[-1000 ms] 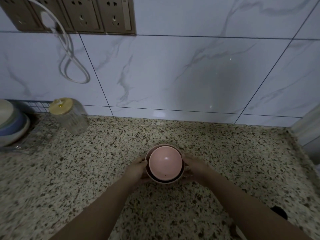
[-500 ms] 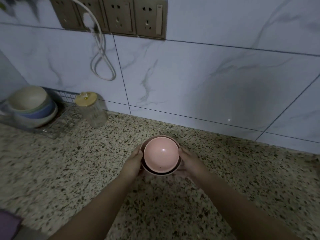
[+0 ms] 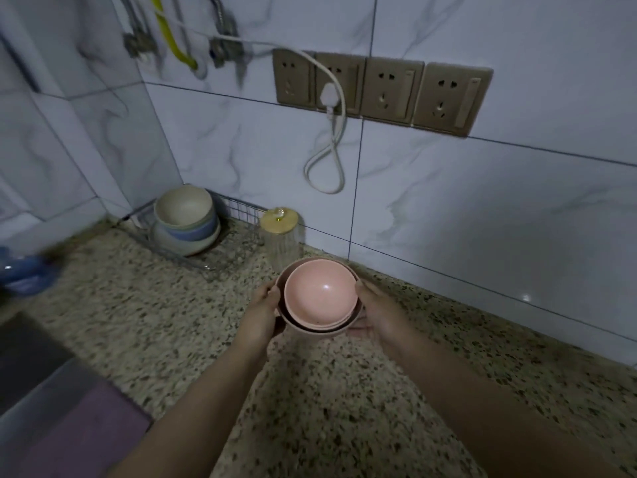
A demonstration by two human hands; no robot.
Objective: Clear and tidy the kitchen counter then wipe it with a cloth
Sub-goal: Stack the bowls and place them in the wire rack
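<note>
Two nested pink bowls (image 3: 320, 297) are held above the speckled granite counter (image 3: 144, 326), a smaller one sitting inside a larger one. My left hand (image 3: 262, 313) grips the stack's left side and my right hand (image 3: 379, 313) cups its right side and underside. To the far left a wire rack (image 3: 227, 257) in the corner holds a stack of cream and blue bowls (image 3: 186, 222). A purple cloth (image 3: 86, 432) lies at the lower left by the counter's edge.
A glass jar with a yellow lid (image 3: 281, 236) stands just behind the held bowls, against the tiled wall. A white cable (image 3: 332, 150) hangs from the sockets (image 3: 382, 93). A blurred blue object (image 3: 24, 270) sits at the left edge, near a dark sink area (image 3: 27, 357).
The view has swung left and the pink bowls, held in both hands, have moved left toward the jar and the rack. The rack, cloth and pipes have come into view.
</note>
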